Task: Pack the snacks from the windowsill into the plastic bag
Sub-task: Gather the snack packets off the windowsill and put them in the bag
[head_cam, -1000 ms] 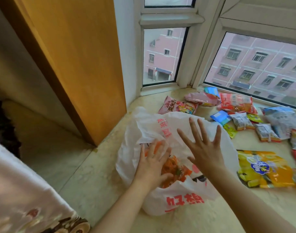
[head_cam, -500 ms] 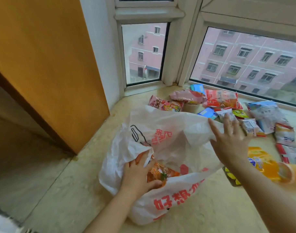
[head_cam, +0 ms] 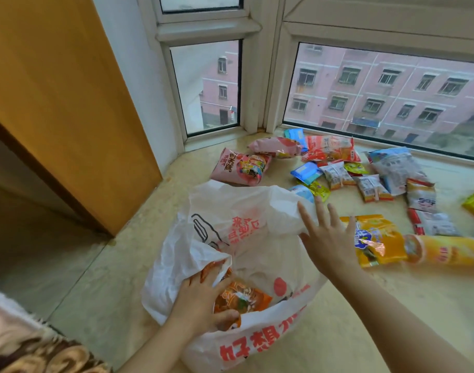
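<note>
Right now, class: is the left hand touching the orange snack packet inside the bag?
Touching: the head view shows the left hand gripping the orange packet.

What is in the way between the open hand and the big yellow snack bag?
Nothing visible is. The right hand, fingers spread, hovers just left of the yellow snack bag, which lies flat on the windowsill beside the plastic bag.

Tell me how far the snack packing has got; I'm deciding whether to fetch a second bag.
Early. One orange packet sits inside the plastic bag, gripped by the left hand. The open right hand is over the yellow packet. The pink bags and many small packets remain on the windowsill.
</note>
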{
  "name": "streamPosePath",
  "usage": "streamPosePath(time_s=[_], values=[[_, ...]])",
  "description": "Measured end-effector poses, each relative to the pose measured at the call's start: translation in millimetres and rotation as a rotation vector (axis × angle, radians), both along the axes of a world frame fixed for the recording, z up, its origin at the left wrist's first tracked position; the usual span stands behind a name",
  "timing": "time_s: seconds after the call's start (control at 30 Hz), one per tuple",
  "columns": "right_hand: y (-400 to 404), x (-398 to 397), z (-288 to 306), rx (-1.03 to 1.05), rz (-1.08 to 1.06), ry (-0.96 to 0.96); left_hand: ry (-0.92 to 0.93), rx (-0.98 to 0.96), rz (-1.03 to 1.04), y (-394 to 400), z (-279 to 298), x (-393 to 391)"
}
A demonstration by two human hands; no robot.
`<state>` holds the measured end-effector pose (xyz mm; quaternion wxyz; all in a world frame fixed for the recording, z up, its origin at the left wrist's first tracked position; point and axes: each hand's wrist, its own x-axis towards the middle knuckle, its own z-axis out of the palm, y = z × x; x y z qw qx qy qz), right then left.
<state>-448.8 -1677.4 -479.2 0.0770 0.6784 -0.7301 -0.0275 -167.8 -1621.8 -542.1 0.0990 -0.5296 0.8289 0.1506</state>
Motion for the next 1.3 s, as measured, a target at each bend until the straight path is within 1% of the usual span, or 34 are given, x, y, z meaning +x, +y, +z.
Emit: streamPosePath(time_s=[0.13, 0.17, 0.3, 0.37, 0.43, 0.5, 0.53, 0.6, 0.7, 0.8, 0.87, 0.97, 1.0, 1.07, 1.1, 1.2, 1.3], values=[[29.4, -16.7, 3.5, -0.007, 0.063, -0.046, -0.112, -0.221, -0.051, 1.2, 11.1, -14.5], [35.9, -22.1, 6.7, 0.002, 0.081, -0.066, -0.106, -0.277, -0.046, -0.8, 15.8, -20.7], [58.5, -52.0, 18.9, 0.011, 0.118, -0.115, -0.066, -0.506, 0.094, -4.1, 57.3, -67.2], [67.9, -70.9, 25.2, 0.014, 0.13, -0.141, 0.009, -0.635, 0.136, -2.1, 80.9, -99.5], [76.0, -91.6, 30.6, 0.025, 0.122, -0.175, 0.135, -0.734, 0.147, 0.7, 99.7, -135.0], [83.6, -113.7, 35.4, 0.031, 0.092, -0.192, 0.252, -0.767, 0.152, 3.2, 113.7, -172.0], [87.0, -124.9, 36.5, 0.043, 0.08, -0.202, 0.288, -0.757, 0.133, 4.1, 118.3, -190.3], [92.6, -147.7, 36.4, 0.087, 0.06, -0.218, 0.299, -0.708, 0.076, 4.3, 121.6, -223.7], [97.7, -177.5, 32.4, 0.147, 0.014, -0.226, 0.219, -0.651, 0.019, -0.6, 119.4, -264.3], [97.8, -198.3, 23.6, 0.197, -0.021, -0.229, 0.169, -0.646, -0.066, -9.9, 105.4, -291.5], [93.8, -209.2, 14.6, 0.211, -0.019, -0.22, 0.112, -0.606, -0.123, -19.8, 91.6, -306.5], [84.1, -221.9, -2.9, 0.187, -0.01, -0.196, 0.036, -0.43, -0.122, -31.4, 78.0, -325.1], [80.4, -224.7, -8.4, 0.191, -0.014, -0.192, 0.056, -0.358, -0.12, -37.2, 70.5, -330.6], [72.3, -228.6, -14.6, 0.217, -0.026, -0.186, 0.077, -0.151, -0.047, -48.2, 59.7, -339.3], [67.2, -232.7, -18.3, 0.224, -0.023, -0.171, 0.078, -0.098, -0.023, -54.1, 55.1, -343.7], [50.2, -247.4, -29.1, 0.257, -0.033, -0.058, 0.101, -0.017, 0.006, -72.7, 37.8, -353.2], [30.4, -260.6, -34.1, 0.291, -0.052, 0.028, 0.033, 0.007, -0.042, -97.6, 23.8, -360.3]])
